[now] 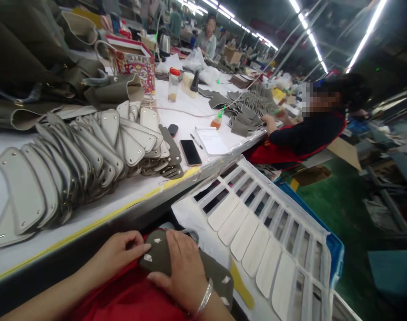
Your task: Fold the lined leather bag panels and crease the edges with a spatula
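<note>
An olive leather piece point(158, 254) with small white tabs lies on my lap over a red apron point(130, 298). My right hand point(183, 267), a silver bracelet on its wrist, lies flat on top of the piece with fingers stretched out. My left hand point(118, 252) grips the piece's left edge, fingers curled around it. Just above, on the white table point(99, 209), a long overlapping row of grey leather pieces point(72, 165) with metal studs runs leftwards.
A phone point(190, 152), a pen and a notepad point(212, 140) lie near the table edge. A white slatted rack point(273, 223) with pale oval pieces point(243, 236) stands to my right over a blue crate. A co-worker in a red apron point(300, 133) works farther along. Olive bags point(39, 67) pile up at the back left.
</note>
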Motion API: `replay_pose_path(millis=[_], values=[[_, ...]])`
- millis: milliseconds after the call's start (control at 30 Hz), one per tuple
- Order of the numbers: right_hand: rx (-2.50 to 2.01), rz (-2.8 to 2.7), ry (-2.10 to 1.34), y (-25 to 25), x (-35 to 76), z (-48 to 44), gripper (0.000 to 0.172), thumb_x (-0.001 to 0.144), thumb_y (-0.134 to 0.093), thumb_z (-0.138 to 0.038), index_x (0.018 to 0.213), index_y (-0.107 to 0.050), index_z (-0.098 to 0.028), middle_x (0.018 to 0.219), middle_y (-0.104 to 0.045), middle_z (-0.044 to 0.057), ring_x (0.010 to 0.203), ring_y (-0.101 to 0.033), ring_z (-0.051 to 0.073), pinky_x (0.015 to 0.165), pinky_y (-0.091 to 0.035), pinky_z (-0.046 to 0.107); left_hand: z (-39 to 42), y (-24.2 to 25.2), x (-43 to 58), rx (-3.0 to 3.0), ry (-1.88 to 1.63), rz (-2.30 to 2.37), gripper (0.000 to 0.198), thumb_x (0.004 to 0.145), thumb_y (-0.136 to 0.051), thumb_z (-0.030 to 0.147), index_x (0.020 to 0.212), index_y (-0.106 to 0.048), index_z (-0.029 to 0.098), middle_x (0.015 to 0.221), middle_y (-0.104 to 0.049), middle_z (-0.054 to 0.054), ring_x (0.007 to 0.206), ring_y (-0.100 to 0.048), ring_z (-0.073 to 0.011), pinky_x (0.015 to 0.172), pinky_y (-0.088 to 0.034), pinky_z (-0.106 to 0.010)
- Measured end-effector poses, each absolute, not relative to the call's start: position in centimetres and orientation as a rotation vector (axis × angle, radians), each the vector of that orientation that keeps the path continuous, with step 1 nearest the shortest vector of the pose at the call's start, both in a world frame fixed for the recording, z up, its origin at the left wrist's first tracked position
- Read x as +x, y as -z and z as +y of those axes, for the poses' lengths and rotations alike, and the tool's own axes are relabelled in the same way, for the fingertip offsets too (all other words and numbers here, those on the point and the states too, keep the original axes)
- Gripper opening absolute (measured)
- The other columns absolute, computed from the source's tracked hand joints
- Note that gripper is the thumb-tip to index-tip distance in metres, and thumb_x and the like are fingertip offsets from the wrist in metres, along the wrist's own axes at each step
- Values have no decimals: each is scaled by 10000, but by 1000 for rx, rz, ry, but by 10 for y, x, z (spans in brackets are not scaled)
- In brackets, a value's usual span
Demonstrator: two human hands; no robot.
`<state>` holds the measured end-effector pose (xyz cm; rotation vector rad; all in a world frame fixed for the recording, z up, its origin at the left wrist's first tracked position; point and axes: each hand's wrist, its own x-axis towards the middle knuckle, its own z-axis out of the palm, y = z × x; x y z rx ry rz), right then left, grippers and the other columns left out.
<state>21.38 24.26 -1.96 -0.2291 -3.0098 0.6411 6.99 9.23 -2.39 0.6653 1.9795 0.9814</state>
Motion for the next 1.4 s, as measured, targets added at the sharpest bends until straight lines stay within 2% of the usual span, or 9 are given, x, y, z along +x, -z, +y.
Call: replay_pose_path(millis=[533, 800, 967, 1167, 1400], values=[[-255, -3050, -629, 25, 209, 240, 831, 729, -518, -682, 1339, -408, -129, 1338, -461, 155, 1209, -424, 308, 988, -369, 483, 99, 25, 47, 868, -841, 1939, 338, 767, -511, 454, 570, -474, 182, 539, -484, 43, 536, -415, -121, 503, -283, -227], [-241, -3057, -598, 25, 208, 239, 837, 737, -486, -700, 1339, -410, -124, 1337, -460, 168, 1201, -433, 322, 972, -381, 497, 96, 26, 44, 889, -864, 1891, 279, 757, -551, 409, 620, -449, 188, 585, -474, 52, 562, -399, -116, 516, -302, -221], [-233, -3028, -577, 24, 212, 240, 820, 745, -481, -694, 1340, -404, -135, 1340, -459, 164, 1197, -440, 327, 954, -401, 503, 98, 34, 51, 899, -957, 1908, 248, 773, -514, 364, 637, -379, 205, 615, -435, 59, 594, -390, -123, 544, -316, -229], [-97, -3076, -535, 19, 211, 243, 643, 813, -446, -626, 1332, -420, -246, 1365, -452, 73, 1229, -403, 316, 988, -369, 529, 99, 50, 58, 816, -1043, 1853, 273, 793, -479, 392, 643, -333, 218, 612, -372, 69, 589, -350, -124, 530, -298, -232], [-174, -3085, -659, 15, 208, 243, 671, 799, -432, -659, 1333, -414, -253, 1369, -444, 69, 1225, -399, 310, 1002, -347, 528, 99, 52, 56, 822, -1042, 1808, 274, 799, -473, 404, 651, -335, 219, 605, -365, 77, 592, -363, -125, 548, -318, -232]])
